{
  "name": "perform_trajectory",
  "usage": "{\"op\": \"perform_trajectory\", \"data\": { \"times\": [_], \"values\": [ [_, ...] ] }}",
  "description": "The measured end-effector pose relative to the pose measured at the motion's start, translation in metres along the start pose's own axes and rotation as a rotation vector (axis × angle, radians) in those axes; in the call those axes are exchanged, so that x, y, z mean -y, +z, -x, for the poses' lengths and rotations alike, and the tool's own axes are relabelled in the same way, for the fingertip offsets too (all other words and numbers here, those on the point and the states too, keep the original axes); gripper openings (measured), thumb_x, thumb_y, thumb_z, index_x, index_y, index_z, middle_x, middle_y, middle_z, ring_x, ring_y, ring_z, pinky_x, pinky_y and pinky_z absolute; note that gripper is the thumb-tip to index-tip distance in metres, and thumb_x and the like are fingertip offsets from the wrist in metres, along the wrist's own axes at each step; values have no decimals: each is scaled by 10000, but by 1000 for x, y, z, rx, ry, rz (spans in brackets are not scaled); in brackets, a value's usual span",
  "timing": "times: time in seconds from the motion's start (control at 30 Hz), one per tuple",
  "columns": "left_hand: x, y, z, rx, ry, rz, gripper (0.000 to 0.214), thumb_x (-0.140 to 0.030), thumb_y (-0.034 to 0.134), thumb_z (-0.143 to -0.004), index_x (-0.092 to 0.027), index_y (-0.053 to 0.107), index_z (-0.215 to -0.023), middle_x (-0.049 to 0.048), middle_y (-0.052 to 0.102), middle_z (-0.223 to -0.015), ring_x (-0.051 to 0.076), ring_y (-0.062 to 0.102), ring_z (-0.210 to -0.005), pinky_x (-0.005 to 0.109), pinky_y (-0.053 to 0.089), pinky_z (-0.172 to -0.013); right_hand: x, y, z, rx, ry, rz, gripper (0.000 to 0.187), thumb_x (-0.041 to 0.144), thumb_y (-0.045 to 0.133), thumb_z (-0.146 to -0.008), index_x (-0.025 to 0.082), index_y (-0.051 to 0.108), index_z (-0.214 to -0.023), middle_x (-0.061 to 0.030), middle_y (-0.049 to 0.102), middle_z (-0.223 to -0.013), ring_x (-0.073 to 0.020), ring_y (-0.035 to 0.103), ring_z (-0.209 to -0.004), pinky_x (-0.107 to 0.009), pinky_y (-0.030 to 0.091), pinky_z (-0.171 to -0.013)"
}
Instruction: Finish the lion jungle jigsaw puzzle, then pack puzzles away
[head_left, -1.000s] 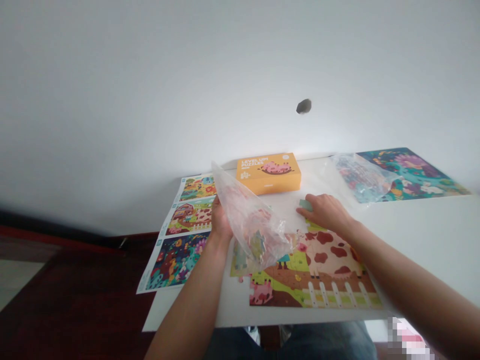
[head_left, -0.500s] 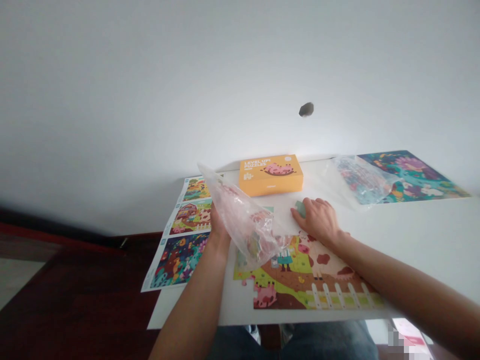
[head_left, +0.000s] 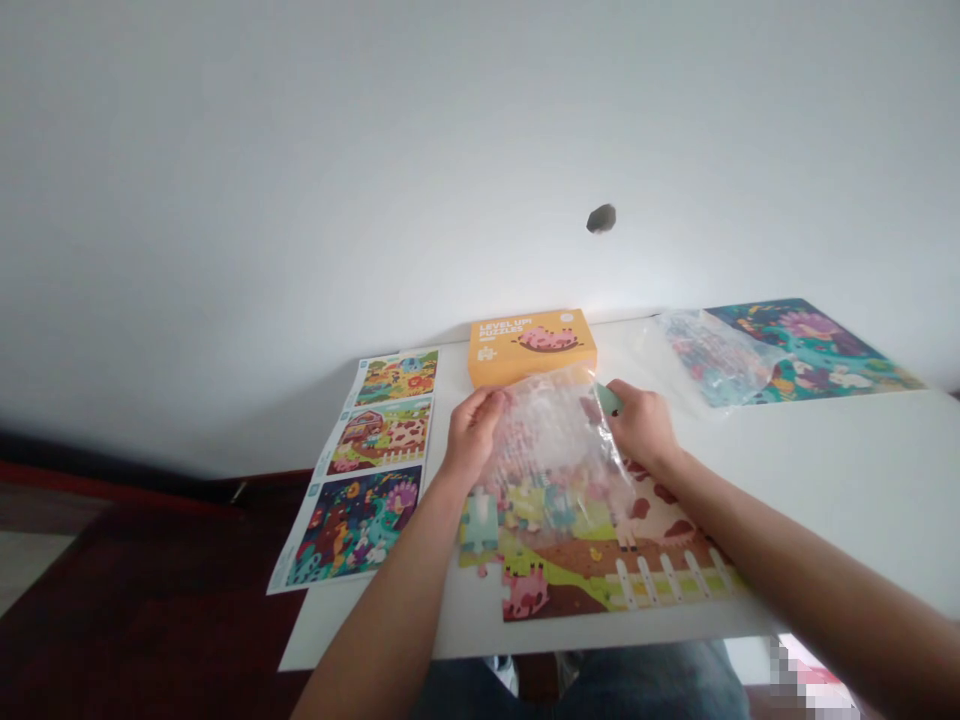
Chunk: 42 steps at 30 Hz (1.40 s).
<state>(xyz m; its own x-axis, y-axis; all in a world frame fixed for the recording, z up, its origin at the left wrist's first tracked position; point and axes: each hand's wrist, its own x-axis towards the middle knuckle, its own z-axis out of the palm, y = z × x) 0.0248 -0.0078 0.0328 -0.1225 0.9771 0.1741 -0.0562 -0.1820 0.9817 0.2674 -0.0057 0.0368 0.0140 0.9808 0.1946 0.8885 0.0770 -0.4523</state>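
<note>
My left hand (head_left: pixel 471 435) and my right hand (head_left: pixel 639 426) both grip the top of a clear plastic bag (head_left: pixel 551 450) that holds several loose puzzle pieces. My right hand also pinches a pale green puzzle piece (head_left: pixel 609 398) against the bag. The bag hangs over a partly built farm puzzle (head_left: pixel 600 560) with a cow, a pig and a white fence, which lies on the white table (head_left: pixel 840 480).
An orange puzzle box (head_left: pixel 531 345) stands behind the bag. A sheet of three sample pictures (head_left: pixel 367 465) lies at the table's left edge. At the back right, a second plastic bag (head_left: pixel 716 355) rests on a finished blue-green puzzle (head_left: pixel 825 350). The table's near edge is by my knees.
My left hand swung the bag from the left to the middle, over the farm puzzle. My right hand left the table, took hold of the bag's other side, still holding the green piece.
</note>
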Motion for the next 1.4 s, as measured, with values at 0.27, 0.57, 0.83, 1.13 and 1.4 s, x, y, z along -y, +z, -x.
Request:
{"op": "perform_trajectory", "data": {
  "times": [0.27, 0.57, 0.83, 1.13, 1.4],
  "values": [
    [5, 7, 2, 56, -4, -134, 276, -449, 671, -830, -180, 718, -867, 39, 723, -853, 192, 640, -845, 278, 474, -807, -13, -22, -15, -18, 111, -238, 395, 580, 534, -826, 205, 587, -712, 6, 557, -523, -125, 451, -437, -244, 288, -505],
    [3, 7, 2, 19, -45, -136, 305, -466, 671, -820, -173, 721, -892, 38, 723, -853, 192, 637, -828, 280, 472, -798, -18, -48, -12, 525, -380, -459, 320, 416, 653, -759, 172, 503, -617, 71, 387, -528, -69, 313, -509, -207, 242, -481],
    [3, 8, 2, 12, -31, -68, 267, -435, 713, -794, -175, 745, -843, 40, 718, -815, 185, 627, -783, 263, 460, -756, 7, -59, 0, 680, -158, -698, 386, 489, 680, -765, 167, 531, -614, 54, 451, -551, -79, 379, -509, -224, 280, -485],
    [2, 3, 2, 19, -41, -26, 244, -421, 697, -810, -180, 730, -832, 20, 693, -792, 159, 607, -747, 244, 445, -718, 69, -37, 10, 1007, 685, -1342, 420, 511, 589, -847, 203, 453, -596, 71, 349, -427, -67, 285, -352, -207, 276, -348],
    [-4, -4, -2, -25, -151, 290, 189, -342, 752, -682, -178, 707, -764, -17, 645, -673, 116, 542, -570, 239, 422, -606, 130, -9, 9, 745, 414, -1541, 313, 449, 667, -800, 157, 633, -909, 20, 599, -618, -106, 498, -498, -233, 439, -490]
  ]
}}
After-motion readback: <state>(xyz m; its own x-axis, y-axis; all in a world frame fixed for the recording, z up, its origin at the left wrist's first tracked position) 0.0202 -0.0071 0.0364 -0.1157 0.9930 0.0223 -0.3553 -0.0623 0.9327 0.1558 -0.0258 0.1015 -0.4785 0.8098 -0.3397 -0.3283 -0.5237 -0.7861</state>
